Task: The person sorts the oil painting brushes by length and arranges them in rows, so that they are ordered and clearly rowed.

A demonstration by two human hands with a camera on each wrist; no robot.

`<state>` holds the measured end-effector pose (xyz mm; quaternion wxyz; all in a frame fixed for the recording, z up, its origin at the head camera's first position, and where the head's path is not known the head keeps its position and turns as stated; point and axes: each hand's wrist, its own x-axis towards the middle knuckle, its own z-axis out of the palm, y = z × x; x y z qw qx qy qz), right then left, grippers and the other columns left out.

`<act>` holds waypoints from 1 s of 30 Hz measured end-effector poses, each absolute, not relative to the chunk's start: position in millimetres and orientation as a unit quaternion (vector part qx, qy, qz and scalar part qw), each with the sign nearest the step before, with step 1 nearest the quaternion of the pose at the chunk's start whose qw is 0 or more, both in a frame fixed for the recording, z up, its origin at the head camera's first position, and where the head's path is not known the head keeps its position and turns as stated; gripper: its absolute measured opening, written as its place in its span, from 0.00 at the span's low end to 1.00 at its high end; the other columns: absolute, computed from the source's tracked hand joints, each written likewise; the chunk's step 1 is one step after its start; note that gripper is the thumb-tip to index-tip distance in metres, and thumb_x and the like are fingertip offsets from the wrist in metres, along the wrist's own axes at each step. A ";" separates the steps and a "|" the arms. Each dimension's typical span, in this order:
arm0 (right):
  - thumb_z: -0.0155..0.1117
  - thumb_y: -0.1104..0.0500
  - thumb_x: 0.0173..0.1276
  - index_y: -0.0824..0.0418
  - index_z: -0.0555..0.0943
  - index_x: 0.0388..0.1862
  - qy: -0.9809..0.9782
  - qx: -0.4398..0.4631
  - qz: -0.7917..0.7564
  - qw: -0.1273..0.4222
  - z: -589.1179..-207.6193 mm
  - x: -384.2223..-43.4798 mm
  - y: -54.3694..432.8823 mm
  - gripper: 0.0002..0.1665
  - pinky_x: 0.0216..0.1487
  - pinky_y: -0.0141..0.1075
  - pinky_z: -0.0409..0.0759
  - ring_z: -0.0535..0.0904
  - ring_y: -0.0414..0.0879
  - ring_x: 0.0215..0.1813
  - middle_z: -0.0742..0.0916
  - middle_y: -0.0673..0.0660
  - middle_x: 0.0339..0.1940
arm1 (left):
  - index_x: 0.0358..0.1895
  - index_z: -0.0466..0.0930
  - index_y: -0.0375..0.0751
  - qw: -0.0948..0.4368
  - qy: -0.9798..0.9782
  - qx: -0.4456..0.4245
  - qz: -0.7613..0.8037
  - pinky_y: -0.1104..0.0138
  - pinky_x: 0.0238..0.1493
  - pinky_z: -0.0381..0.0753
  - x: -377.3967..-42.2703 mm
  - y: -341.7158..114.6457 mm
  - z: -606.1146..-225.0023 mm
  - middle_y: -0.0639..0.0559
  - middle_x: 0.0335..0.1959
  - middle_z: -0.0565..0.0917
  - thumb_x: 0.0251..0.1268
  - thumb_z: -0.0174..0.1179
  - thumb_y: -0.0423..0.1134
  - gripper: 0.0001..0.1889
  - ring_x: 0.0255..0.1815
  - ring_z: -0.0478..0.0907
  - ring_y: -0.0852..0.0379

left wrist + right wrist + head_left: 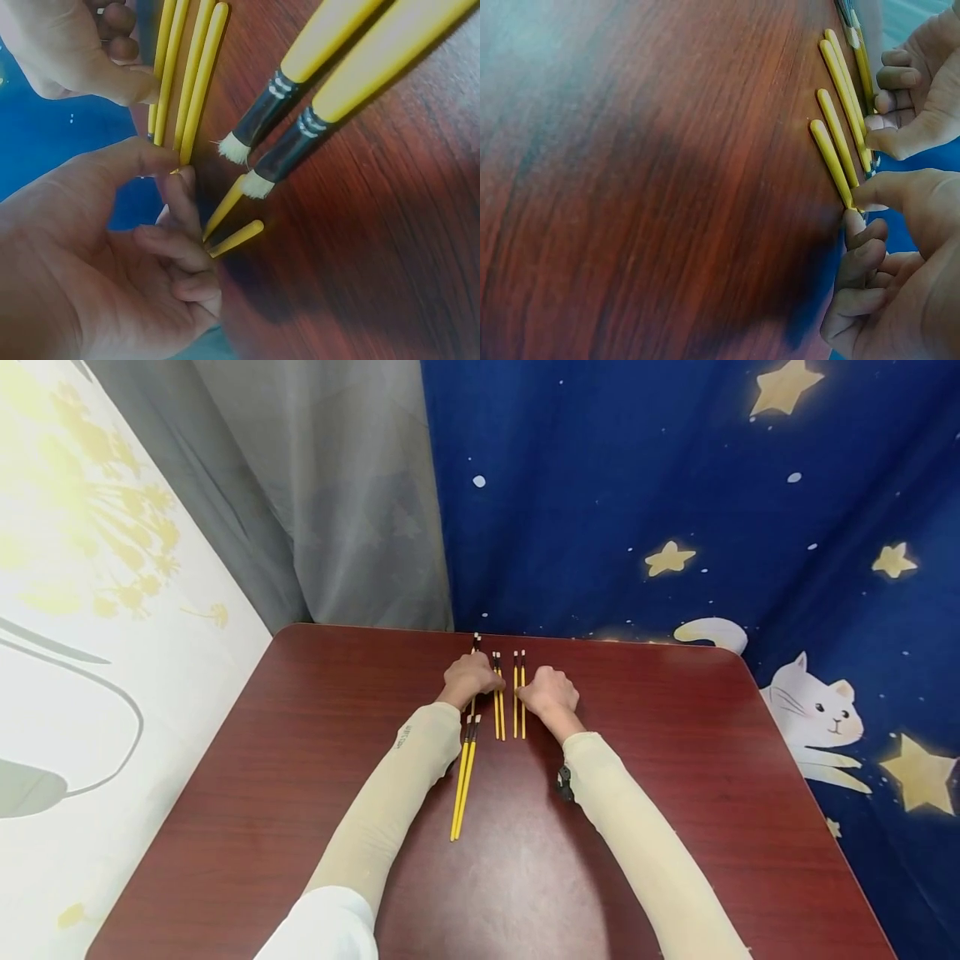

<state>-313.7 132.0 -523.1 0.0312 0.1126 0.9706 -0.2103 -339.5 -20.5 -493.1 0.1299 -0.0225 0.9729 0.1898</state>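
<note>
Thin yellow paintbrushes with dark ferrules and white bristles lie in pairs on the table. My left hand (471, 677) pinches the middle pair (502, 718) between thumb and index finger. Its other fingers are curled over a farther pair (476, 642), most of which the hand hides. My right hand (551, 692) pinches at the rightmost pair (523, 718); in the right wrist view thumb and index finger meet at a yellow handle (829, 154). A nearer pair (467, 781) lies slanted below the left hand, its bristles pointing away from me.
The dark red wooden table (637, 835) has its far edge just beyond the brushes. Behind it hang a grey curtain (367, 510) and a blue starry one (570, 510). A white patterned surface (90, 693) stands along the left.
</note>
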 end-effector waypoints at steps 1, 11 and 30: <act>0.72 0.40 0.64 0.59 0.85 0.34 0.970 0.113 -0.212 0.029 -523.4 -314.0 131.9 0.22 0.46 0.55 0.85 0.87 0.61 0.45 0.90 0.64 0.44 | 0.37 0.84 0.45 0.130 0.973 -0.022 0.190 0.57 0.42 0.83 -339.4 -20.2 -492.5 0.47 0.37 0.86 0.62 0.71 0.55 0.17 0.36 0.82 0.48; 0.74 0.39 0.63 0.55 0.82 0.22 0.965 0.119 -0.231 0.020 -526.7 -311.6 134.3 0.23 0.45 0.54 0.84 0.87 0.61 0.45 0.90 0.62 0.41 | 0.25 0.79 0.46 0.139 0.972 -0.007 0.188 0.59 0.35 0.76 -341.3 -18.4 -491.8 0.48 0.31 0.82 0.66 0.67 0.50 0.15 0.32 0.78 0.49; 0.73 0.39 0.64 0.53 0.86 0.23 0.956 0.122 -0.265 0.022 -525.8 -311.3 138.6 0.21 0.49 0.54 0.84 0.88 0.60 0.47 0.91 0.59 0.39 | 0.39 0.86 0.45 0.124 0.973 -0.007 0.193 0.54 0.46 0.86 -340.9 -21.3 -491.9 0.46 0.41 0.87 0.64 0.70 0.56 0.17 0.38 0.83 0.47</act>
